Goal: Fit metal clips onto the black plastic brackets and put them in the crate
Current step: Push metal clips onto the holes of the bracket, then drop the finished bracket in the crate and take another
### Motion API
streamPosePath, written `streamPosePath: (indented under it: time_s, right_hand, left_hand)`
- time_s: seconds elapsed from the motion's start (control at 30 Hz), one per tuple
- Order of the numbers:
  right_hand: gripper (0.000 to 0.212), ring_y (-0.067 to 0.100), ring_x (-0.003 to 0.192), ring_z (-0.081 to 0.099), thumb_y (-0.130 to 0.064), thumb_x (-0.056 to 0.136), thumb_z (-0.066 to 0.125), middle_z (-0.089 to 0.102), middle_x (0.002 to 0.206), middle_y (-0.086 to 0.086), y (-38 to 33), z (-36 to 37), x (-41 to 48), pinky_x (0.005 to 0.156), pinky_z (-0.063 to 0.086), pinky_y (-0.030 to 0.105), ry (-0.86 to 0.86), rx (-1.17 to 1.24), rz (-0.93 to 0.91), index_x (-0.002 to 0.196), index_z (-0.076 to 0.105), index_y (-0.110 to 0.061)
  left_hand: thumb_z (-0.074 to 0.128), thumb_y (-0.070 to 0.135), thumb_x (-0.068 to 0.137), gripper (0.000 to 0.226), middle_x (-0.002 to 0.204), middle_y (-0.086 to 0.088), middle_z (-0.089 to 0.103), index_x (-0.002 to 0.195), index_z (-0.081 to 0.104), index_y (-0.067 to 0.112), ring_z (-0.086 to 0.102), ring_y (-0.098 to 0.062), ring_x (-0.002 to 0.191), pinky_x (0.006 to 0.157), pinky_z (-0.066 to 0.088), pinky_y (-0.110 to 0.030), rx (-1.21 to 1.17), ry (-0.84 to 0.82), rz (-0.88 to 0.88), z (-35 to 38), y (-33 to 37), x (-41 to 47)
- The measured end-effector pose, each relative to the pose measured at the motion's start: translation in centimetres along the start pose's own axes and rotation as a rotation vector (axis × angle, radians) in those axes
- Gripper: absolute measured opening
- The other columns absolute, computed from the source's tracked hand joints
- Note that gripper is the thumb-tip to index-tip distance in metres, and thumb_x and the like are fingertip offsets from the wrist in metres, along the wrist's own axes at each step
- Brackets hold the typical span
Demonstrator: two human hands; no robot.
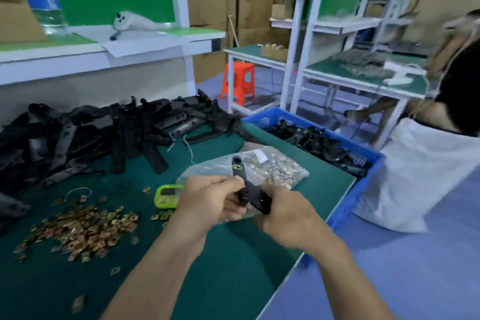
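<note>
A long, flat black plastic bracket [248, 188], matte and slightly bent at the middle, stands tilted above the near part of the table. Its upper end carries a small brass-coloured metal clip [237, 167]. The left hand [211, 201] curls its fingers round the bracket's lower part. The right hand [284, 215], somewhat blurred, grips the bottom end. Just behind them lies a crinkled clear plastic bag of clips [279, 167]. Left of the hands, loose shiny square clips [83, 231] lie scattered over the dark green table mat [233, 267], near a lime-green timer [166, 196]. Farther back stretches a jumbled heap of black brackets [104, 132]. At the table's right edge sits a blue perforated plastic crate [348, 200] holding more black parts.
</note>
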State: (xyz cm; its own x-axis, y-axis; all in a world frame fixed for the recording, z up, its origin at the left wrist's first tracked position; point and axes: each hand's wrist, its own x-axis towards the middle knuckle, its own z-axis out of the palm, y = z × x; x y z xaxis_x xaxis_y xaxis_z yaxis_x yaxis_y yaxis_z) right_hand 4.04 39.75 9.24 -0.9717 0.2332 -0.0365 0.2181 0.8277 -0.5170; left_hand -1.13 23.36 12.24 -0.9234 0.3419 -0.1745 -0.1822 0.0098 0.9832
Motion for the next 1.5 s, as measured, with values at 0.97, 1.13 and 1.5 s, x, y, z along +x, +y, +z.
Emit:
streamPosePath:
  time_s: [0.97,1.13,1.5]
  right_hand:
    - [0.025,0.014,0.084,0.063,-0.007,0.080,0.061,0.075,0.093,-0.005,-6.4,-0.4,16.3,0.075,0.044,0.019,0.338,0.497,0.042,0.086,0.074,-0.028]
    - [0.018,0.023,0.092,0.067,-0.011,0.079,0.064,0.075,0.096,0.004,-17.8,4.6,16.1,0.077,0.054,0.026,0.020,0.331,-0.220,0.091,0.074,-0.019]
    - [0.077,0.030,0.143,0.033,-0.020,0.092,0.069,0.035,0.158,0.006,-28.6,19.9,19.5,0.113,0.039,0.047,-0.226,-0.268,-0.448,0.157,0.028,-0.021]
  left_hand:
    - [0.055,-0.007,0.094,0.027,0.103,-0.004,0.075,0.095,0.072,0.015,0.072,-0.013,0.094,0.077,0.056,-0.020,-0.318,0.341,0.098,-3.9,4.7,13.7]
    - [0.047,0.006,0.103,0.022,0.083,0.002,0.070,0.095,0.065,0.014,0.061,-0.007,0.078,0.057,0.045,-0.014,-0.488,0.608,-0.006,-13.0,3.1,11.2]
    - [0.068,0.011,0.087,0.028,0.082,0.007,0.072,0.094,0.074,0.037,0.057,0.004,0.054,0.052,0.043,-0.014,0.450,0.788,-0.108,-30.8,-7.9,-3.0]
